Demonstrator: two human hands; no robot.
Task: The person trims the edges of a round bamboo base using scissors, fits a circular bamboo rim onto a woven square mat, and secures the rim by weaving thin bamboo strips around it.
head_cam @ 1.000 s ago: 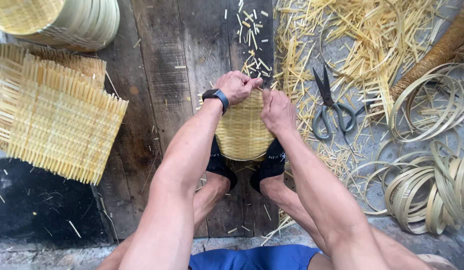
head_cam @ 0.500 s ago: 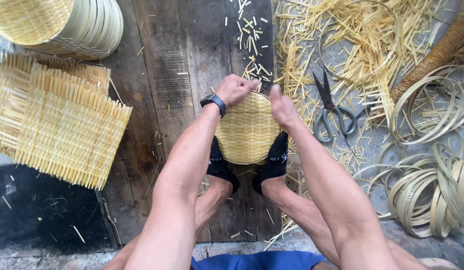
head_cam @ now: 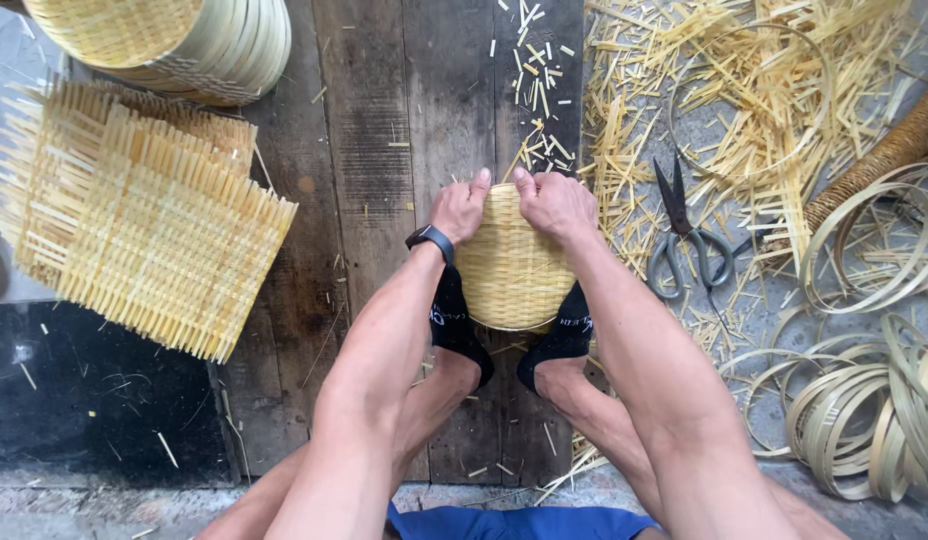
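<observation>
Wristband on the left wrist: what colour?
Black, on the left hand side; wristband shows clearly in the head view.

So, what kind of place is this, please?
Probably a bamboo basket-weaving workspace on a floor. Both hands press a small round woven basket; flat woven mats, coiled bamboo hoops, scissors and cut strips lie around.

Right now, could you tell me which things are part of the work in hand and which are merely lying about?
In hand:
round woven basket
left hand
right hand

Lying about:
scissors
square woven mats
stacked baskets
coiled strips
loose cuttings
</observation>
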